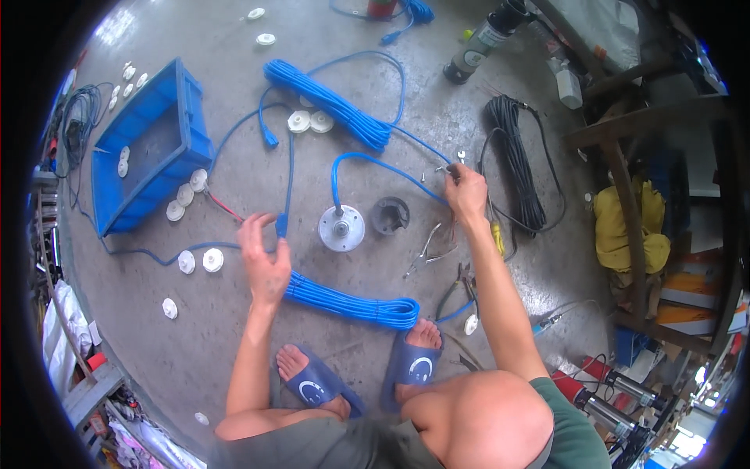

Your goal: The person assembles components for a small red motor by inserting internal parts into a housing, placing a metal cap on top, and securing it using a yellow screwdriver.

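Note:
My left hand (264,254) is curled, its fingertips and thumb at a blue plug (281,225) on a thin blue cable. A red wire (224,206) runs up to those fingers. My right hand (467,193) is closed in a pinch on blue cable (427,190). One length leads from it to a round metal motor-like part (341,228), another to a coiled blue cable bundle (328,102). Beside the metal part sits a dark grey round cap (390,216). A second blue bundle (351,303) lies just in front of my feet.
A blue crate (144,156) stands at the left, with white round plastic parts (186,195) around it. Wire strippers (426,252), pliers (457,289) and a yellow-handled tool (498,238) lie near my right forearm. Farther right are a black cable coil (516,164) and a dark cylinder (484,43).

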`<state>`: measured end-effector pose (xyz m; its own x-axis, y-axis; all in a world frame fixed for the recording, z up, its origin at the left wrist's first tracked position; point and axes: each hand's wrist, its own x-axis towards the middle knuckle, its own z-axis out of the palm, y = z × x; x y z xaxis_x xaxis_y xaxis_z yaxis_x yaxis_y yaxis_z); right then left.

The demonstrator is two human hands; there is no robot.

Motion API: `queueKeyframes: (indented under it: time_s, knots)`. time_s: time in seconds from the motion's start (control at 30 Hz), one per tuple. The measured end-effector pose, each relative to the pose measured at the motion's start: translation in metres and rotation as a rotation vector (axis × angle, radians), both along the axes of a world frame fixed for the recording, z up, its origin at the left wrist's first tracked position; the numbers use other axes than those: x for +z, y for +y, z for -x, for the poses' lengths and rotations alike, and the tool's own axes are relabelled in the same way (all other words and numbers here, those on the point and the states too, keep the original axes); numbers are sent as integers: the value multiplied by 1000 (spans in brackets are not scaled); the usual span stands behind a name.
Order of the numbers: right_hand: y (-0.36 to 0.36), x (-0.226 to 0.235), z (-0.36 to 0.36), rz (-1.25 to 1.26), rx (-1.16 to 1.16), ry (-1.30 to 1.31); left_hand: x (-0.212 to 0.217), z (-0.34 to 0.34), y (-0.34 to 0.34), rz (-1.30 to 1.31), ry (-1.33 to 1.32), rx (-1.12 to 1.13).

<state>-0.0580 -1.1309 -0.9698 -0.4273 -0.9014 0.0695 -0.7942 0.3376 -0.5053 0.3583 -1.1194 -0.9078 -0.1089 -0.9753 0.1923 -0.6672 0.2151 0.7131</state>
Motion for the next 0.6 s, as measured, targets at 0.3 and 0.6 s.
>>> queueKeyframes:
  time_s: [0.3, 0.6]
  knots:
    - [28, 0, 29, 139, -124, 60, 26, 41, 7, -30, 255, -300]
    - [64, 17, -11, 120, -160, -76, 35, 55, -6, 151, 145, -331]
